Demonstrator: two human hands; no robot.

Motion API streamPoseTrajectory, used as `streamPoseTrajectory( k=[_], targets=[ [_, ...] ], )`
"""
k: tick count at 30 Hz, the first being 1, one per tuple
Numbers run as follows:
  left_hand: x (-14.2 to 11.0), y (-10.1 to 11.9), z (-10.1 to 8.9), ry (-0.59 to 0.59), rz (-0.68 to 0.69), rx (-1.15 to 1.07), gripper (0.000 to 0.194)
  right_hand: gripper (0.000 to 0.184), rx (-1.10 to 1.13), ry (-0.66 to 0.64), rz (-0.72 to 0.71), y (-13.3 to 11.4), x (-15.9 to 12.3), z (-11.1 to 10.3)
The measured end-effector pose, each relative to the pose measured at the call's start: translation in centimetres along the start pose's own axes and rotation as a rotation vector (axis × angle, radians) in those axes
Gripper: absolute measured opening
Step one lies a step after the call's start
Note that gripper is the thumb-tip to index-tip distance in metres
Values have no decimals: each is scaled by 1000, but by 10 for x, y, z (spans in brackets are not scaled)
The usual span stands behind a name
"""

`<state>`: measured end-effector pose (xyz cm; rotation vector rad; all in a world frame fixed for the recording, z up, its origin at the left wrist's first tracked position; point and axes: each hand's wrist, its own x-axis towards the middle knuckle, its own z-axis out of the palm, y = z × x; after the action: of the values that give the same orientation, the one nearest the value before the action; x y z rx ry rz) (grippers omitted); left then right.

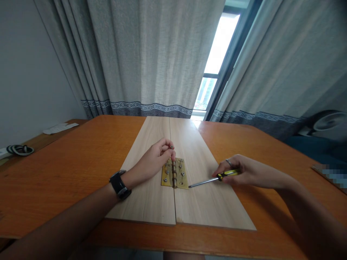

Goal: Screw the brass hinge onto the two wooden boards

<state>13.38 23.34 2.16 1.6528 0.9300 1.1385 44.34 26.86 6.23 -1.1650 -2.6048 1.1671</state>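
Observation:
A brass hinge lies flat across the seam between two pale wooden boards. Several screws stand in holes of both its leaves, their heads above the plate. Over the hinge's far end, my left hand pinches a small screw between thumb and fingers. My right hand is closed around the yellow and black handle of a screwdriver. The screwdriver's tip points left and rests close to the near right corner of the hinge.
The boards lie on an orange-brown wooden table. A coiled cable and a white sheet are at the far left. Grey curtains hang behind the table, with a fan at the right.

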Motion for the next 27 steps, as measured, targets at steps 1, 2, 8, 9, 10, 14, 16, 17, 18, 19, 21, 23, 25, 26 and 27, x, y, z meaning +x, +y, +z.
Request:
streamPoseTrajectory(
  k=[1,2,8,9,10,14,16,17,18,19,21,23,25,26,27],
  targets=[
    [0,0,0,5,-1,4,3,37,-16,0,3,-3,-1,0],
    [0,0,0,9,-3,7,2,38,-27,3,6,-4,-2,0],
    [-5,5,6,-101,-25,71,4,36,-6,86,-9,-3,-8,-7],
    [-6,7,7,-114,-15,140,5,37,2,129,-19,-2,-7,-7],
    [-7,7,7,-109,5,222,5,38,11,175,-27,-1,-6,-6],
    [-5,3,1,53,78,459,7,43,22,355,-42,1,3,0],
    [-2,-2,-5,128,67,509,8,44,8,406,-32,3,9,5],
    [0,-5,-8,139,56,527,8,45,0,420,-18,4,11,8],
    [1,-7,-9,126,44,542,8,46,-6,430,-4,4,14,10],
    [2,-9,-10,97,34,554,7,47,-12,447,10,5,16,13],
    [2,-12,-9,27,26,584,8,49,-29,509,36,7,21,19],
    [1,-13,-5,-9,41,627,9,49,-47,574,57,8,24,24],
    [0,-14,1,-12,76,668,11,48,-56,600,67,8,27,28],
    [-1,-15,4,-13,97,686,12,47,-51,593,62,8,28,29],
    [-2,-16,6,-18,118,702,13,47,-44,576,52,7,28,30]
  ],
)
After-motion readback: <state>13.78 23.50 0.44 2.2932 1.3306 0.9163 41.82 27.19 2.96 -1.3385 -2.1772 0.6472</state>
